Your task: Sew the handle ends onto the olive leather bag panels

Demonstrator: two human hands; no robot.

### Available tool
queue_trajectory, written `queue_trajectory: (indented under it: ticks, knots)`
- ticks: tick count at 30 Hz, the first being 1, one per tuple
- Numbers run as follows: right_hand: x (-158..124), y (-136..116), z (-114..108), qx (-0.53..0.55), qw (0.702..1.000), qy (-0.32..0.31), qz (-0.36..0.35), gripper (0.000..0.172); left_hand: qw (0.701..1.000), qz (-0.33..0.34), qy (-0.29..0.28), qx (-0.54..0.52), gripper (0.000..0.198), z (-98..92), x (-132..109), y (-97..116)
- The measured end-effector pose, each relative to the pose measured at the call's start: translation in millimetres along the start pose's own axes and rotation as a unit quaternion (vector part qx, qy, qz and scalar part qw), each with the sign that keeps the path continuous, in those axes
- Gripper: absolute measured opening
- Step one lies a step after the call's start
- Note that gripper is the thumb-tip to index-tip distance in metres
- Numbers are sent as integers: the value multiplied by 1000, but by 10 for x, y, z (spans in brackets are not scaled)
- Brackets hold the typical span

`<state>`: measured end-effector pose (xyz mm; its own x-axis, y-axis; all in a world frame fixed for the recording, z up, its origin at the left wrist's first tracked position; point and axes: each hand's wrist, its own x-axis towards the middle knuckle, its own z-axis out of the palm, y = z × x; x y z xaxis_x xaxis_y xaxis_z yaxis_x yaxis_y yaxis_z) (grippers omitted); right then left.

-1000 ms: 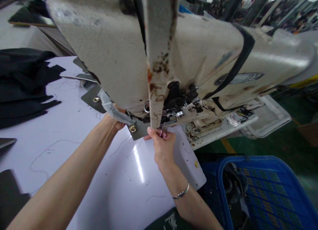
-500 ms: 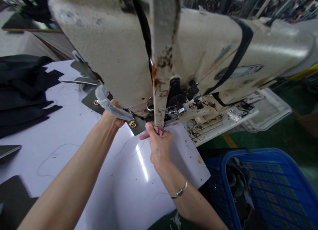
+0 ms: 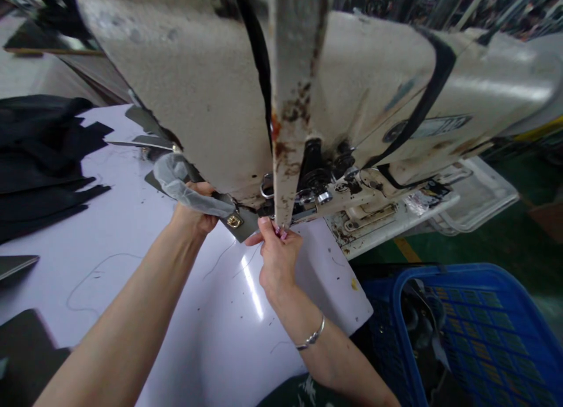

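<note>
A flat grey-green panel (image 3: 247,227) with a gold clasp (image 3: 234,221) lies under the head of a worn cream sewing machine (image 3: 189,84). Over its left part curves a strap or handle wrapped in cloudy plastic (image 3: 176,181). My left hand (image 3: 196,214) is closed around the panel's left side, beneath the wrapped strap; its fingertips are partly hidden. At the panel's right edge, my right hand (image 3: 281,251) pinches with thumb and finger. A small pink thing (image 3: 281,233) shows by its curled fingers, too small to name. The needle area is hidden behind the machine.
Dark fabric pieces (image 3: 39,166) are heaped on the white table (image 3: 211,336) at left. Another dark panel (image 3: 30,342) lies at the near left. On the right stand a blue basket (image 3: 475,272) with dark pieces inside and a clear tray (image 3: 492,187). Loose threads lie about.
The wrapped strap has shifted left and bulges more, and a second gold clasp left of it is now covered. My left hand has moved slightly left; my right hand has barely moved.
</note>
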<state>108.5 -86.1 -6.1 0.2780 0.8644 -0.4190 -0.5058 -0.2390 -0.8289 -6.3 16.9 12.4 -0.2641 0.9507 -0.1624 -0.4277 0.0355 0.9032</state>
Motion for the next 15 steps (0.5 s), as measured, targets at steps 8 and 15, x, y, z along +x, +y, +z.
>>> queue_trajectory:
  ticks: [8,15]
  knots:
    - [-23,-69,-34,-16,1000,5,4,37,995,-25,93,-27,34,-72,-321,18]
    - [44,-193,-213,-82,996,-29,-7,46,972,-72,215,-62,30,-188,-766,-173]
